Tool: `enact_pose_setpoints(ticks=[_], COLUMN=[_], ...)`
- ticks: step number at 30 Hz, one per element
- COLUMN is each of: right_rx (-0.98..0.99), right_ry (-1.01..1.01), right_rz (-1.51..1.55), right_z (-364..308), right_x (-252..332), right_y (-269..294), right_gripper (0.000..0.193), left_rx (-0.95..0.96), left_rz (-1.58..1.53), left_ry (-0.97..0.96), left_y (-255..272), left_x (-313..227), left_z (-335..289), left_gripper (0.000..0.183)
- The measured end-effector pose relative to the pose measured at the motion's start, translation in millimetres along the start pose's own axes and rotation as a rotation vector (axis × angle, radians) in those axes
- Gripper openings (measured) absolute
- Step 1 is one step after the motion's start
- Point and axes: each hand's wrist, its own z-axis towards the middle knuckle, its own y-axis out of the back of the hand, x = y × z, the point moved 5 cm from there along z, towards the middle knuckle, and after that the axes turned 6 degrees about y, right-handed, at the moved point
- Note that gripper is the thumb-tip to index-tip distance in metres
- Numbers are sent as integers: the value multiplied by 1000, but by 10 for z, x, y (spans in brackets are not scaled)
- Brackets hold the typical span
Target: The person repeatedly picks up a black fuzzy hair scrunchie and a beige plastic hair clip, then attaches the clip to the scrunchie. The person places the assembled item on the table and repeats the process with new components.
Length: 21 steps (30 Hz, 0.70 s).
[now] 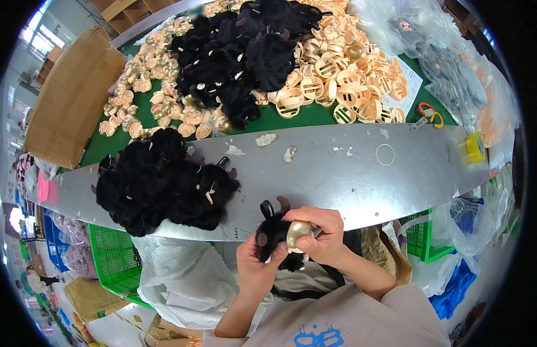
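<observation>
In front of my body, just past the near edge of the metal worktop (338, 179), I hold a black plush piece (271, 231) with brown horns and a black loop. My left hand (257, 263) grips its left side, thumb toward the middle. Between the thumb and fingers of my right hand (326, 237) is a shiny gold, rounded plastic shell (299, 234), pressed against the plush. Where the two meet is partly hidden by my fingers. On the worktop to the left lies a heap of similar black plush pieces (158, 185).
Beyond the worktop, a green surface holds more black plush (239, 58), gold-and-peach shells (164, 110) and slotted peach rings (349, 87). Orange-handled scissors (431, 114) and yellow tape (475, 147) lie at right. A cardboard sheet (72, 98) stands left; a green crate (109, 260) sits below.
</observation>
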Motion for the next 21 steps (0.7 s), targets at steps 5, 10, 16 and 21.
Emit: enact_pose_setpoints(ticks=[5,10,16,21], right_rx=[-5,-25,-38,-81], right_ry=[16,54,308,459], right_rz=[-98,-249,-554,-762], right_z=[22,31,58,36], right_x=[34,96,144,174], right_y=[43,41,36,4], right_gripper=[40,39,38,38], left_rx=[-1,-48,-180,-246], left_rz=[-241,-176,204,274], left_ry=[96,89,-199,-226], left_y=[-58,7,43,2], left_x=[56,97,8,-7], left_z=[10,-20,-42,-56], left_gripper=[23,22,13,11])
